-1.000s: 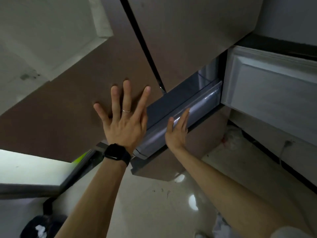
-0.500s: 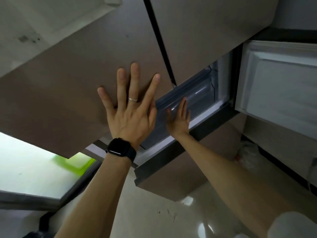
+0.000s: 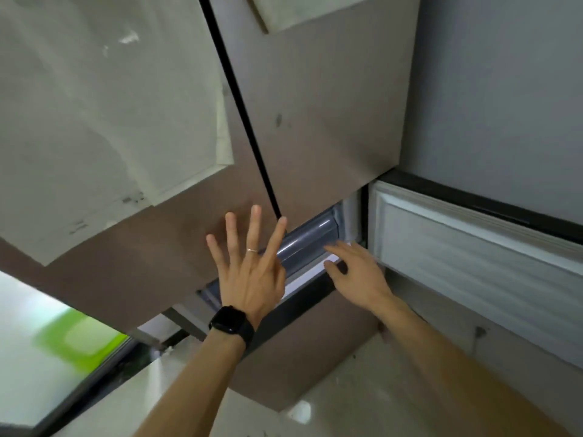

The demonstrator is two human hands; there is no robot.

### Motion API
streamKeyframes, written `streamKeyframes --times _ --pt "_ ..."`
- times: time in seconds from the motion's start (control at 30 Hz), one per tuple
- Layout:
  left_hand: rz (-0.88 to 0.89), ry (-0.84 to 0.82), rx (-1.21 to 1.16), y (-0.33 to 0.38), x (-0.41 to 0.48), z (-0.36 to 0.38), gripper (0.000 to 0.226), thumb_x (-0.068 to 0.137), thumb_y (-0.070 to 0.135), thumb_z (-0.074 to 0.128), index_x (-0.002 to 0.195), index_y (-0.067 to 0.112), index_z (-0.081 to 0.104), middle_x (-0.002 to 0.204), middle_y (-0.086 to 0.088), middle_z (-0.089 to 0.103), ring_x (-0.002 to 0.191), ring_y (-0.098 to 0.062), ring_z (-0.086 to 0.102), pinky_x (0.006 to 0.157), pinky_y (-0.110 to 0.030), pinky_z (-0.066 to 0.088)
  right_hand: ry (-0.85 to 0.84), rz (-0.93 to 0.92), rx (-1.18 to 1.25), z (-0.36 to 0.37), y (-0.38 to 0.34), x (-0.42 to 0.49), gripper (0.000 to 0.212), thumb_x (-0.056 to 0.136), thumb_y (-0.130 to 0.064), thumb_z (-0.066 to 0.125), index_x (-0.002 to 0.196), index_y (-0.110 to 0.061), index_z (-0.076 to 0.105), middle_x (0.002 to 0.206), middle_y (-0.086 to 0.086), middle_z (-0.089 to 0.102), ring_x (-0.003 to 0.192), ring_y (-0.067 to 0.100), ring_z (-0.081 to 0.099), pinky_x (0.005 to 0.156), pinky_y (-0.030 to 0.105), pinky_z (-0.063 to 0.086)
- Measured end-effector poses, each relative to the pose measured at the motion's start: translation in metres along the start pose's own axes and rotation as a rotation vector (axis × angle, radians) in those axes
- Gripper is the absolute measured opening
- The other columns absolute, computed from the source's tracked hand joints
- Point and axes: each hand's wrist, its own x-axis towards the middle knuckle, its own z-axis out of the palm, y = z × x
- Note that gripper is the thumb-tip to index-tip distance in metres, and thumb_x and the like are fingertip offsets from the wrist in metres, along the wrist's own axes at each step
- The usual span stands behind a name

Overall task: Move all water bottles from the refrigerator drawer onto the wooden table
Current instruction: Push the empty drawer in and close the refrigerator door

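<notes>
Since a second ago my right hand has slid rightward off the translucent grey plastic refrigerator drawer, which now shows less of its front. Its fingers lie straight, holding nothing, tips at the drawer's rim; contact cannot be told. My left hand, fingers spread wide, presses flat on the brown refrigerator door just left of the drawer. Just right of my right hand stands the white ribbed door lining. Drawer contents are hidden.

The left hand carries a thin silver ring; just below it sits a black square smartwatch on a black strap.
</notes>
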Motion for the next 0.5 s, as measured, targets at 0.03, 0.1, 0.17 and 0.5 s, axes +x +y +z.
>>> streamKeyframes --times 0.03,0.1,0.17,0.5 --pt "0.048 0.005 -0.018 0.007 0.008 -0.005 0.093 0.078 0.037 0.072 0.159 0.032 0.025 0.168 -0.011 0.002 0.154 -0.036 -0.007 0.115 -0.069 -0.009 0.039 -0.010 -0.049 -0.022 0.001 -0.010 0.043 0.101 -0.042 0.050 0.144 -0.037 0.048 0.159 -0.005 0.034 0.150 0.020 0.018 0.119 0.036 0.018" --pt "0.129 0.017 -0.073 0.028 0.031 -0.017 0.092 0.079 0.032 0.072 0.159 0.030 0.026 0.169 -0.009 0.004 0.155 -0.032 0.000 0.116 -0.068 -0.005 0.145 -0.019 -0.146 -0.070 0.006 -0.023 0.043 0.099 -0.045 0.047 0.139 -0.032 0.055 0.155 -0.002 0.042 0.148 0.023 0.024 0.119 0.036 0.020" --pt "0.143 0.005 -0.131 0.047 0.056 -0.028 0.089 0.081 0.031 0.070 0.158 0.028 0.028 0.169 -0.009 0.005 0.155 -0.032 0.003 0.116 -0.066 -0.003 0.282 -0.052 -0.232 -0.110 0.011 -0.026 0.048 0.095 -0.047 0.044 0.132 -0.025 0.063 0.147 0.004 0.052 0.143 0.028 0.035 0.118 0.037 0.024" --pt "0.023 -0.191 -0.158 0.097 0.125 -0.018 0.080 0.092 0.042 0.054 0.161 0.024 0.018 0.167 -0.003 -0.015 0.153 -0.022 -0.018 0.118 -0.063 -0.008 0.112 0.356 -0.574 -0.234 0.084 -0.027 0.059 0.100 -0.060 0.023 0.153 -0.034 0.028 0.161 0.000 0.030 0.148 0.031 0.022 0.118 0.055 0.016"
